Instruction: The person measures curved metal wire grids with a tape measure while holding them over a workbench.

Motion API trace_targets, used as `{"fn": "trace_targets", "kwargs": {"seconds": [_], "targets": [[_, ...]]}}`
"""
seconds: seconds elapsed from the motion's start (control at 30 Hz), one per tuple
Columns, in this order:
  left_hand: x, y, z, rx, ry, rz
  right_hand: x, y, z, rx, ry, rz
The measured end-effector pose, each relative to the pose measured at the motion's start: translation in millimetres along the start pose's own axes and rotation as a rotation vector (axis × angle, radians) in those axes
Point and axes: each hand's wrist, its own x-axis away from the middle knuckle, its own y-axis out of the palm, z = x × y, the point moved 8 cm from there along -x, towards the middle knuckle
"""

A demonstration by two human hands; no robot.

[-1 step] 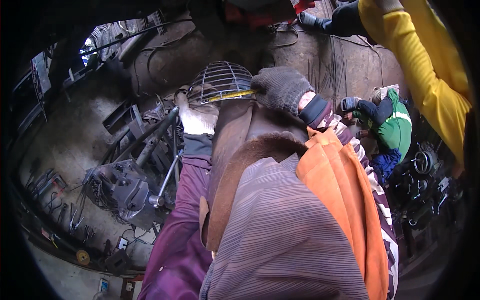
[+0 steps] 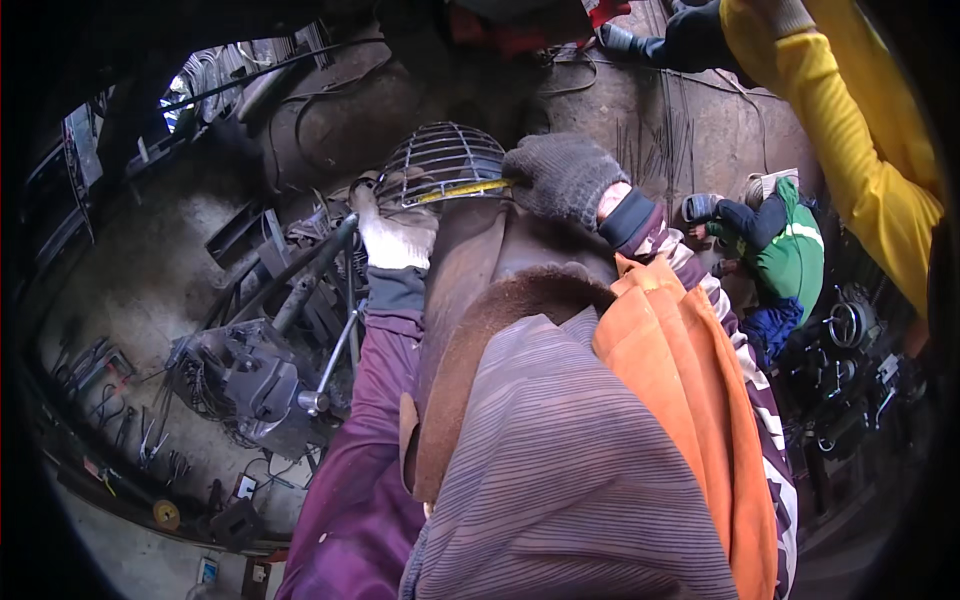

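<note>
Co-worker's yellow sleeve (image 2: 835, 130) shifted slightly right; forearms (image 2: 385, 360) forward, right hand (image 2: 565, 180) clamped on wire cage (image 2: 448, 160), left hand (image 2: 393, 228) fingers unclear.

The grey-brown floor (image 2: 140, 270) is unevenly lit.

1. No text, label, brand, number or sign can be read with certainty.
2. On the yellow strip (image 2: 465, 189) along the lower edge of the wire frame (image 2: 447, 160), dark marks are seen, too small to be made out.
3. On the blue-and-white panel (image 2: 207, 571) at lower left, details are too small to be read.
4. On the green garment (image 2: 788, 262) at right, a white band is shown; no lettering can be distinguished.
</note>
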Motion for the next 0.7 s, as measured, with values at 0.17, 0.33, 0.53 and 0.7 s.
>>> {"fn": "trace_targets", "kwargs": {"seconds": [0.17,0.33,0.53,0.7], "targets": [[6.3,14.2,-2.3,0.038,0.011,-0.023,-1.0,2.6,3.0,0.003,-0.004,-0.008],[19.2,25.4,0.6,-0.024,0.100,0.111,2.5,2.9,2.2,0.017,-0.029,-0.002],[27.5,65.6,6.0,0.003,0.090,0.074,40.4,-13.0,44.1,-0.059,0.065,0.110],[34.6,66.4,-7.0,0.066,-0.029,-0.351,49.9,-19.1,45.6,-0.105,0.097,0.041]]}}
